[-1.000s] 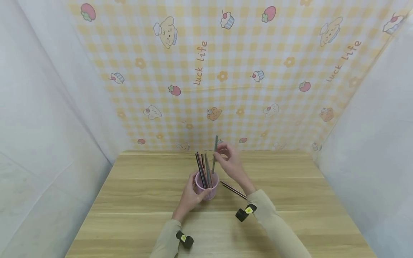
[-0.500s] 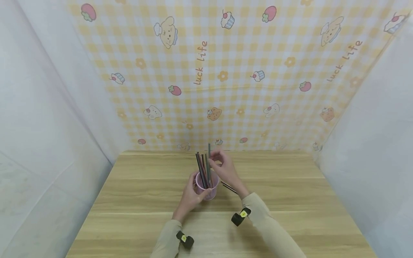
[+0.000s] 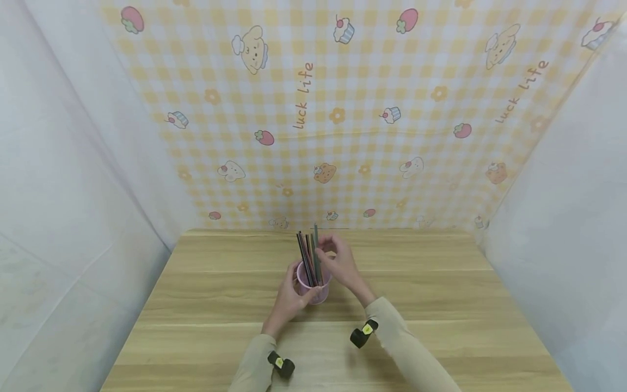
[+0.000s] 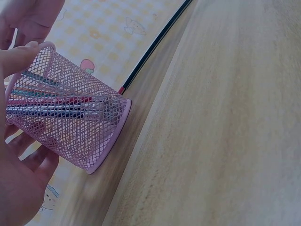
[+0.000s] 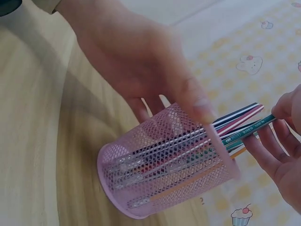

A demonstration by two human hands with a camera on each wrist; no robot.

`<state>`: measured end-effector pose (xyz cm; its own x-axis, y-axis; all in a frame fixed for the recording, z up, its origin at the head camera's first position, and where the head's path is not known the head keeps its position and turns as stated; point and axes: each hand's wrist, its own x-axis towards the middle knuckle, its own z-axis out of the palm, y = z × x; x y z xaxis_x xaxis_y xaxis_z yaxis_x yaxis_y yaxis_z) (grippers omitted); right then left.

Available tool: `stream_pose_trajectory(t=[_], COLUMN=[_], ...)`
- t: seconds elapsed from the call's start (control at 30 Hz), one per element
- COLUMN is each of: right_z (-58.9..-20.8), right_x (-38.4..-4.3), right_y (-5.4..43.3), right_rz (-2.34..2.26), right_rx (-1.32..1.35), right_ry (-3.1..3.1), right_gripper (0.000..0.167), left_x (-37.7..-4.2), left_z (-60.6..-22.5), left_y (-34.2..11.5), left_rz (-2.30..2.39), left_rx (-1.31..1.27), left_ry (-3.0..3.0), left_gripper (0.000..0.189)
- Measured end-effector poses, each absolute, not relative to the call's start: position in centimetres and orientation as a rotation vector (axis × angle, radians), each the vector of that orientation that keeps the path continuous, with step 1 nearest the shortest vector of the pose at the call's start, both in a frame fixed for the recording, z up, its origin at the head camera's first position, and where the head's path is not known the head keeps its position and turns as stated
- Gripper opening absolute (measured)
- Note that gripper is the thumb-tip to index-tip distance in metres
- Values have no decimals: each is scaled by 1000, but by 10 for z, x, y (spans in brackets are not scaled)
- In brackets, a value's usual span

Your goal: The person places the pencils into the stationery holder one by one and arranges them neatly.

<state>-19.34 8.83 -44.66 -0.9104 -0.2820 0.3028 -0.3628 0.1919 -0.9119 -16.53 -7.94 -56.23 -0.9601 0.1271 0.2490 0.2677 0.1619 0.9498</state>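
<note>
My left hand [image 3: 288, 302] grips a pink mesh pen cup [image 3: 313, 295] around its side, thumb at the rim. Several pencils [image 3: 306, 262] in dark, red and other colours lean inside it. Above the cup's opening my right hand [image 3: 340, 265] pinches a green pencil [image 5: 256, 126] near its upper end. Most of that pencil's length is down among the others. Through the mesh in the right wrist view, pencil ends show near the cup's base. Beyond the cup, a dark pencil [image 4: 153, 48] with a red end lies on the table in the left wrist view.
The wooden table [image 3: 215, 316] runs back to a yellow checked cloth [image 3: 367, 141] with cartoon prints. Pale sheets [image 3: 73, 218] hang at both sides. Each sleeve carries a small black camera [image 3: 364, 333].
My right hand has moved left and down, lowering the green pencil into the cup. The left hand stays on the cup. Two dark pencils on the table are now hidden in the head view.
</note>
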Motion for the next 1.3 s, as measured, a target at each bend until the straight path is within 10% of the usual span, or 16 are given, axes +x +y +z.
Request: stream_pose_trajectory(t=[1.3], right_z=[-503], right_x=[-225], right_y=[140], right_rz=[1477], right_rx=[603], right_ry=[-2473], right_gripper=[24], left_x=[-165], left_z=[-563], left_y=[-79], left_rz=[-1874], left_rx=[-414], left_ry=[-2304], left_gripper=[85])
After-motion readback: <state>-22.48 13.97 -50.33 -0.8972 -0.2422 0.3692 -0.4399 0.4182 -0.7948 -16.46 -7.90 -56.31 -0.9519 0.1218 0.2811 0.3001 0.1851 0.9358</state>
